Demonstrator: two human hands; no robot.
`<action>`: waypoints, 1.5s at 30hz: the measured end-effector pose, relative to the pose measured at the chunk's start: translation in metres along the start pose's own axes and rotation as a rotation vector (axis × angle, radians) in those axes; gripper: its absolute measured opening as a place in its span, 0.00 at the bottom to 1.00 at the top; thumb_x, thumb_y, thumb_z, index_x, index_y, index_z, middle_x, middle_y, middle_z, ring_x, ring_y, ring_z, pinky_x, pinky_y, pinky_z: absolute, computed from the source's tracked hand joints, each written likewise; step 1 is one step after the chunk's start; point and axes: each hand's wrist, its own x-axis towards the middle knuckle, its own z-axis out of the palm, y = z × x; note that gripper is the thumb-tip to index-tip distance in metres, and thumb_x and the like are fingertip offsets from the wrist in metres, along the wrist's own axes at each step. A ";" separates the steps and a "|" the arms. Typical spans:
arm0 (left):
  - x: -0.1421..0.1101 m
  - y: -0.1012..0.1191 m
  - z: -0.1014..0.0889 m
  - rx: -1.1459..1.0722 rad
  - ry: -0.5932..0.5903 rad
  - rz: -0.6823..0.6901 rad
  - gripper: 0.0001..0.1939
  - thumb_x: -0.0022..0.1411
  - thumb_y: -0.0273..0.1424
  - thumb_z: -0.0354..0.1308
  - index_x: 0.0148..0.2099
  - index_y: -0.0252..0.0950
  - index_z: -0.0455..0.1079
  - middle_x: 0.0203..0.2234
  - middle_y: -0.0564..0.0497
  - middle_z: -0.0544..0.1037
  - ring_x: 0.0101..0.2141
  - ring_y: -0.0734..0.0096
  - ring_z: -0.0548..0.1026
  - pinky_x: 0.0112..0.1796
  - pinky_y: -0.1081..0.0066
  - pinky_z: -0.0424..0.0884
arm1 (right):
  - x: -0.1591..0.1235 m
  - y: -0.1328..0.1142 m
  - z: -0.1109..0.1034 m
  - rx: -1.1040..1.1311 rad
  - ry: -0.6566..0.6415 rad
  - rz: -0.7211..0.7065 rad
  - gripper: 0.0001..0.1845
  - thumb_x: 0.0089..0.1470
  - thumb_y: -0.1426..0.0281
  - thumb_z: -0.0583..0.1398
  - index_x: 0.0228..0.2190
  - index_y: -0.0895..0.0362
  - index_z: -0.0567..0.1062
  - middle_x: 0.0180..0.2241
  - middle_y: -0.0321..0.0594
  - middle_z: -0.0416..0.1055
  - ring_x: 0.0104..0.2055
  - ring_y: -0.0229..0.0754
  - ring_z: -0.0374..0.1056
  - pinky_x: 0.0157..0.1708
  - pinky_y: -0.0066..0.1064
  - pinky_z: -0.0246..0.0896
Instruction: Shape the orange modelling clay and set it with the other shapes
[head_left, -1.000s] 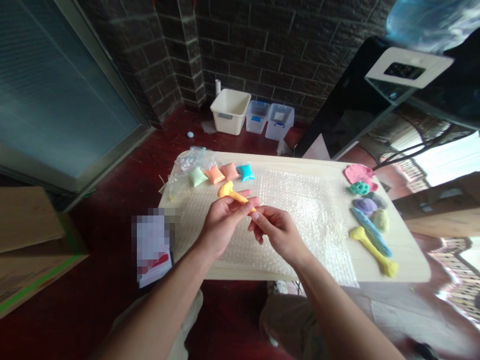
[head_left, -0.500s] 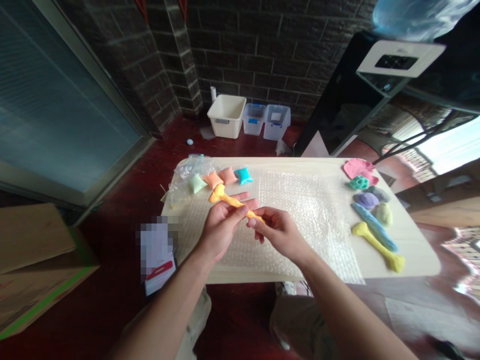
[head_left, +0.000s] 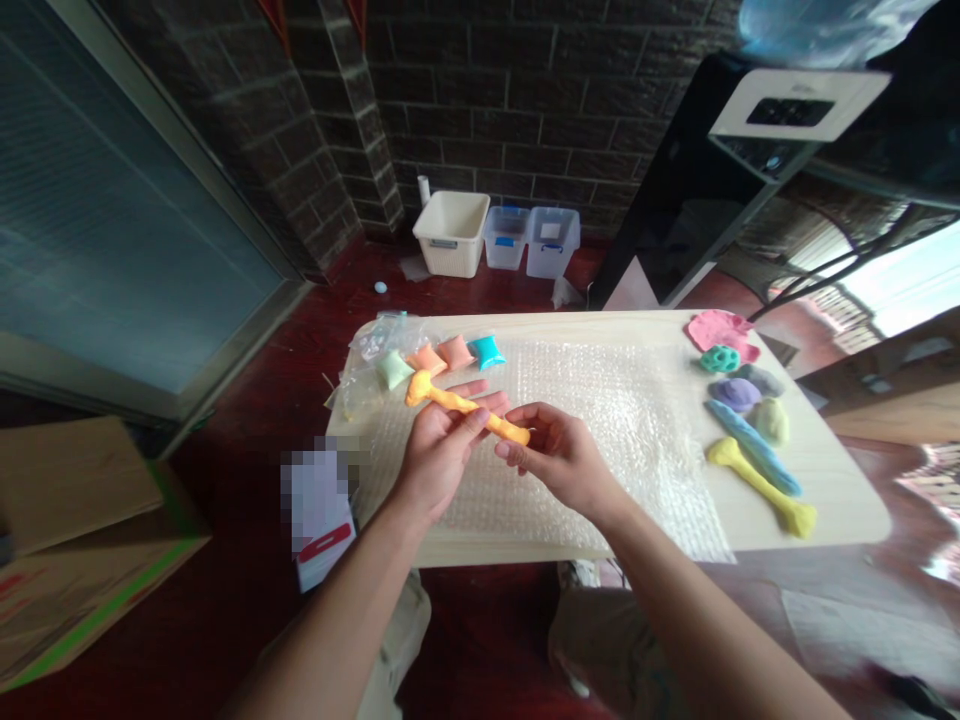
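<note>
Now, we've got the pale worktop (head_left: pixel 844 510) beneath us, bubble wrap (head_left: pixel 600 400) across its middle. Over it, our left hand (head_left: pixel 435 455) pinches the orange clay-like stick (head_left: pixel 450 400) mid-shaft, knobbed end towards ten o'clock; our right hand (head_left: pixel 559 445) curls about its four-o'clock end, whether pinching we can't tell. It looks light, soft, easily dented: best cradled gently along the shaft.
</note>
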 end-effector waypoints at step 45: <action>-0.014 -0.014 0.001 0.585 -0.333 0.033 0.21 0.75 0.50 0.60 0.36 0.38 0.72 0.27 0.52 0.74 0.25 0.72 0.68 0.27 0.70 0.62 | -0.014 -0.025 -0.008 -0.383 0.062 -0.320 0.25 0.66 0.52 0.67 0.59 0.48 0.80 0.54 0.49 0.79 0.44 0.48 0.77 0.40 0.39 0.75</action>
